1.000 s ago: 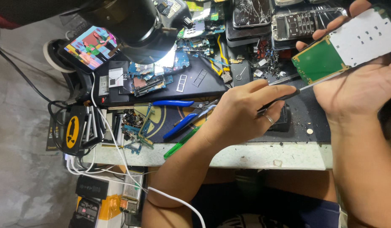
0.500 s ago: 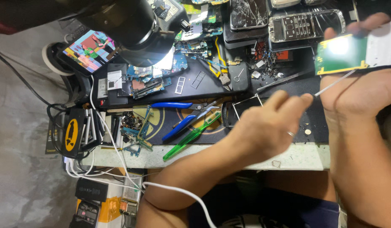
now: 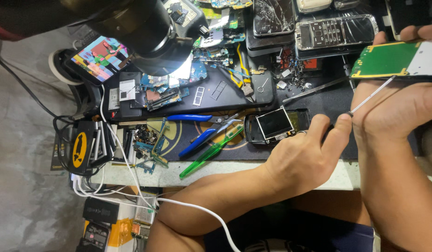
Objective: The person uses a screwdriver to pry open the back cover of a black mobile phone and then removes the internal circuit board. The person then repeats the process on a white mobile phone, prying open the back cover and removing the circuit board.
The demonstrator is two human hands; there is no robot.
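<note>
1. Right hand (image 3: 402, 112): closed around the edge of a green circuit board (image 3: 388, 59), holding it raised above the counter (image 3: 253, 169), face up, apparently to keep it steady for the tool.
2. Left hand (image 3: 302, 161): thumb and fingers pinched on a thin screwdriver (image 3: 371, 96), whose shaft slants up to the board's lower edge.
3. Small display module (image 3: 274, 123): lies flat on the dark work mat (image 3: 234, 147), just beside the left hand.
4. Blue-handled pliers (image 3: 197, 130) and green toothbrush (image 3: 211, 151): lie on the mat, within reach.
5. Microscope head (image 3: 146, 32): hangs over loose boards.
6. Containers: none discernible; parts lie loose.
</note>
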